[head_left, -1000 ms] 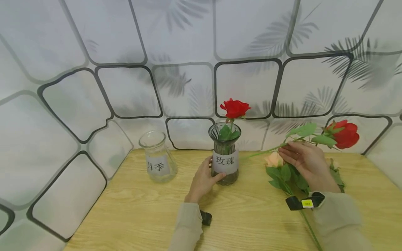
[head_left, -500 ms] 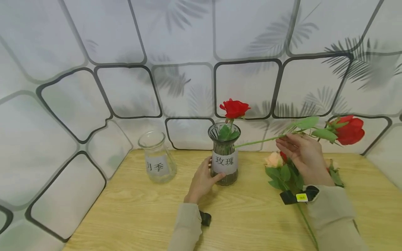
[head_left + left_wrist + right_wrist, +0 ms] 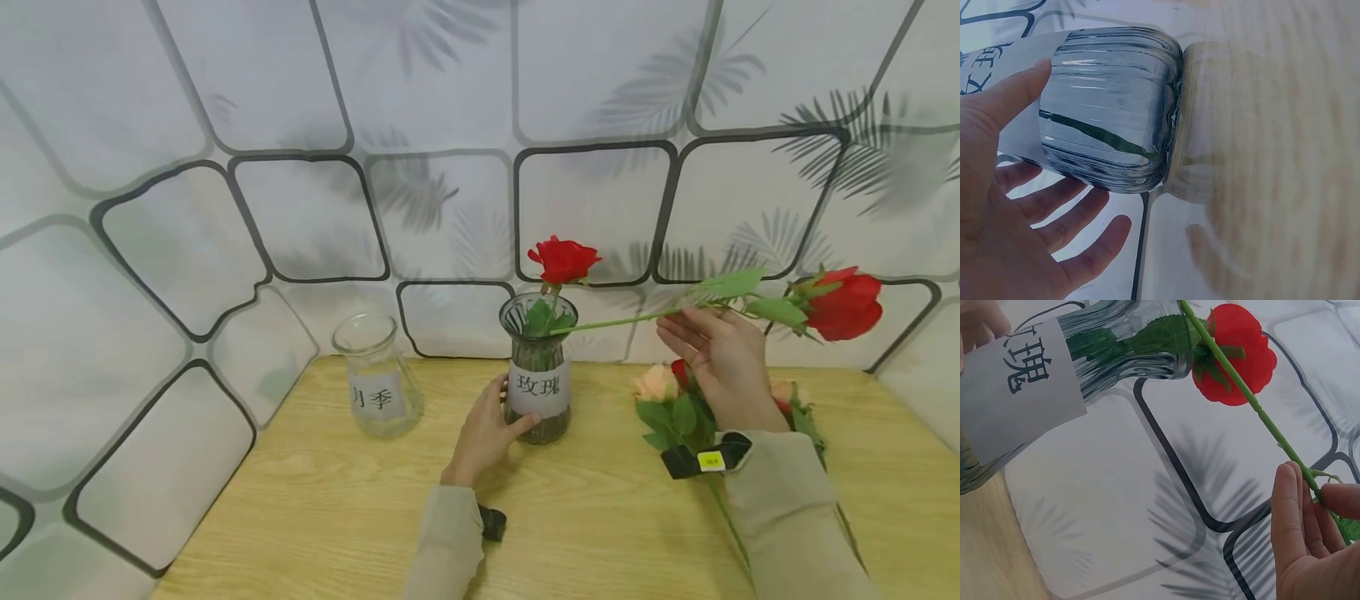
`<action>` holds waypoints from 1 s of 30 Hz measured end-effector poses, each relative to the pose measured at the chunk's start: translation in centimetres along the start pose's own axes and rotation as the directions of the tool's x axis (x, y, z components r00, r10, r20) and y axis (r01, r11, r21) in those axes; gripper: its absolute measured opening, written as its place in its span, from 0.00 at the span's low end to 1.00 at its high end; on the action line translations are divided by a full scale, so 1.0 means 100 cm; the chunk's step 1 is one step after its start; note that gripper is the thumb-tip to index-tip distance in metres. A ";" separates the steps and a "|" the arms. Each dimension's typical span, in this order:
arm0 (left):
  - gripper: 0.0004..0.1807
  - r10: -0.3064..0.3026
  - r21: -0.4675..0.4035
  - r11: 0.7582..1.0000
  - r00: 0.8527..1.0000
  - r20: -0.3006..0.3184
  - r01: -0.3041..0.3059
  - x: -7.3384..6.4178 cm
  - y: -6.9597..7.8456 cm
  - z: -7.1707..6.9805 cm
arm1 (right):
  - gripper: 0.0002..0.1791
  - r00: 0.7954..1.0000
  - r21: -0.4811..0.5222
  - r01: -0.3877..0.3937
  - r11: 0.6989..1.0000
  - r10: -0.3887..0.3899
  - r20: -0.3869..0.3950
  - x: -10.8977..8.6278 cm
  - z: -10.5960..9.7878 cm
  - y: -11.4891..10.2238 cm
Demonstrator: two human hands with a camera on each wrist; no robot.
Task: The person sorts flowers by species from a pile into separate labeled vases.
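A grey ribbed glass vase (image 3: 543,350) with a white paper label stands upright on the table. One red rose (image 3: 564,260) is in it, its dark green stem showing through the glass in the left wrist view. My left hand (image 3: 483,433) holds the vase low down, thumb in front and fingers behind. My right hand (image 3: 723,358) pinches the green stem of a second red rose (image 3: 846,304). That rose lies nearly level, bloom to the right, with its stem's far end at the vase rim (image 3: 1180,362); whether they touch I cannot tell.
A clear glass vase (image 3: 384,387) with a paper label stands to the left. Below my right forearm lie several flowers on the wooden table (image 3: 592,517), among them a peach rose (image 3: 657,383). A patterned wall covering (image 3: 450,217) rises behind the table.
My right hand has risen a little and shifted left with the rose. The stem's end has come from right of the vase up to its rim. My left hand stays on the vase.
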State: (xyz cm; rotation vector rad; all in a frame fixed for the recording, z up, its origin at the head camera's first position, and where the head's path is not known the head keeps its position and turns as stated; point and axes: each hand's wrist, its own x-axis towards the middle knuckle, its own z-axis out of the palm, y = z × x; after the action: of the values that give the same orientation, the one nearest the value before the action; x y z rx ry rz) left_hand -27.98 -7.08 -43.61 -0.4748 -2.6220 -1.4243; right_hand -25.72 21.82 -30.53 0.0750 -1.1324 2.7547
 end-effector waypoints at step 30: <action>0.43 0.011 0.010 1.000 1.000 -0.009 -0.011 0.000 -0.002 0.001 | 0.05 0.983 -0.385 0.147 0.911 -0.177 -0.042 0.010 0.046 0.025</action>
State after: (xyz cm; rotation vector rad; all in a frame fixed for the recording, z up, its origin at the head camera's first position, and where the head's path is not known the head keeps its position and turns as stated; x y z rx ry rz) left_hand -28.06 -7.03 -43.80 -0.4793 -2.6143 -1.4061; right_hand -27.19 16.97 -28.83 0.0144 -1.5398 2.3264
